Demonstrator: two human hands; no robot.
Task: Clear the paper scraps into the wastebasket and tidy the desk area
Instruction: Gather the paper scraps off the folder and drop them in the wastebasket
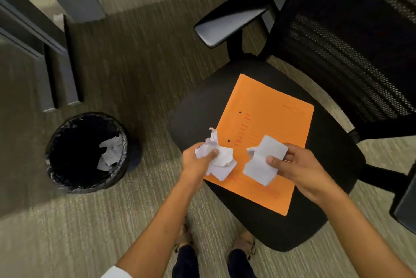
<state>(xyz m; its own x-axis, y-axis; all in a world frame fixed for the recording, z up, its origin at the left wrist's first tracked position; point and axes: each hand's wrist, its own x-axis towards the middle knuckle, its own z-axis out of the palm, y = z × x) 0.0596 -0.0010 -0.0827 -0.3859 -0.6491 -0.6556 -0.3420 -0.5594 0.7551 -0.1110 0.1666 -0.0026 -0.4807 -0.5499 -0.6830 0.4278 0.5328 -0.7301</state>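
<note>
My left hand (197, 162) grips a crumpled bunch of white paper scraps (221, 164) above the front edge of an orange folder (267, 124). In my right hand (297, 167) is a flatter, creased white scrap (263, 160), pinched between thumb and fingers. The folder lies flat on the black seat of an office chair (326, 165). To the left on the carpet stands a round black wastebasket (67, 140) with a plastic liner; crumpled white paper (110, 151) lies inside against its right wall. Both hands hover to the right of the basket.
The chair's mesh backrest (351, 37) and left armrest (229, 21) rise at the upper right. Grey desk legs (60, 70) and a desk edge stand behind the basket at the upper left. My feet (216, 248) are on striped carpet below the chair.
</note>
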